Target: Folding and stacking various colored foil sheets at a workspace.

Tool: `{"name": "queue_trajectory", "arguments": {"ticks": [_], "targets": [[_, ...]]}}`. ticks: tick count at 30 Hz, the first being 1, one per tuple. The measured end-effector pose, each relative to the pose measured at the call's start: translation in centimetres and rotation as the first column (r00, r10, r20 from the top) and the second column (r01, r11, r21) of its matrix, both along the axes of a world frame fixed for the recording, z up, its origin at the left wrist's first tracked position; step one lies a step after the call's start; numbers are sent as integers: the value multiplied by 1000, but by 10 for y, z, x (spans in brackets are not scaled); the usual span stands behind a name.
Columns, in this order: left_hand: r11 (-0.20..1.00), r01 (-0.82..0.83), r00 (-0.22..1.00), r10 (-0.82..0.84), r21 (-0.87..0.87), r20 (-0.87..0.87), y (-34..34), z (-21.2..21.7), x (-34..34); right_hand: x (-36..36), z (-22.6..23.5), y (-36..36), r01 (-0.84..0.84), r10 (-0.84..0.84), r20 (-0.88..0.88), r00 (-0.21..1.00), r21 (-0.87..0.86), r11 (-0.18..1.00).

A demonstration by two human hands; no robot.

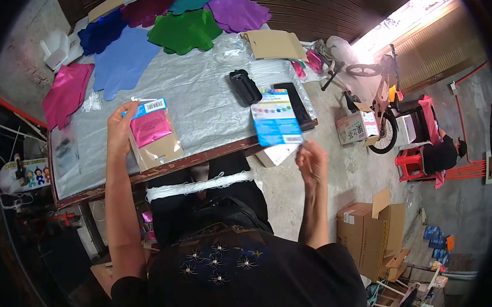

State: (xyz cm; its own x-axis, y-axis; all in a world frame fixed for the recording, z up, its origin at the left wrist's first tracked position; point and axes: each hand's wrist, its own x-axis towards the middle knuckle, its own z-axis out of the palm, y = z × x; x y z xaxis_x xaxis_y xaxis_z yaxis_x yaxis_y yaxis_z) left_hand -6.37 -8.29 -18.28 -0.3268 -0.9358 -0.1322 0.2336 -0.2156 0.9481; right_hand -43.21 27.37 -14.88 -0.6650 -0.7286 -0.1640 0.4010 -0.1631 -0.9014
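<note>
My left hand [120, 128] pinches the top of a clear plastic packet [160, 153] by its blue header card. Inside it lie a folded pink foil piece [151, 129] and brown cardboard. The packet hangs over the table's front edge. On the right, my right hand [312, 161] has its fingers closed on the lower corner of a blue and white printed card [276, 118], held up above the table's right corner. A black case [245, 87] and a dark flat object [302, 103] lie beside and behind that card.
Foil sheets in blue, green [185, 31], purple and pink [67, 93] lie across the table [198, 100]. A skein of white string [200, 186] rests across my lap. Cardboard boxes [355, 234], a bicycle [386, 126] and a person on a red stool [410, 164] are to the right.
</note>
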Motion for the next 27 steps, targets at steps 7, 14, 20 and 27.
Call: {"name": "queue_trajectory", "arguments": {"ticks": [7,14,20,27], "targets": [[999,35,998,-35,18,53,0,1,1,10,56,27,59,-53,39,998,-171,983],[1000,17,1000,-17,8,17,4,6,1,57,66,-36,-191,172,-84,981,-386,903],[999,26,1000,-26,34,1,4,4,4,78,60,-58,-260,308,37,951,-446,856],[1000,8,999,-9,7,48,3,3,3,82,48,-77,-334,290,-168,942,-429,839]]}}
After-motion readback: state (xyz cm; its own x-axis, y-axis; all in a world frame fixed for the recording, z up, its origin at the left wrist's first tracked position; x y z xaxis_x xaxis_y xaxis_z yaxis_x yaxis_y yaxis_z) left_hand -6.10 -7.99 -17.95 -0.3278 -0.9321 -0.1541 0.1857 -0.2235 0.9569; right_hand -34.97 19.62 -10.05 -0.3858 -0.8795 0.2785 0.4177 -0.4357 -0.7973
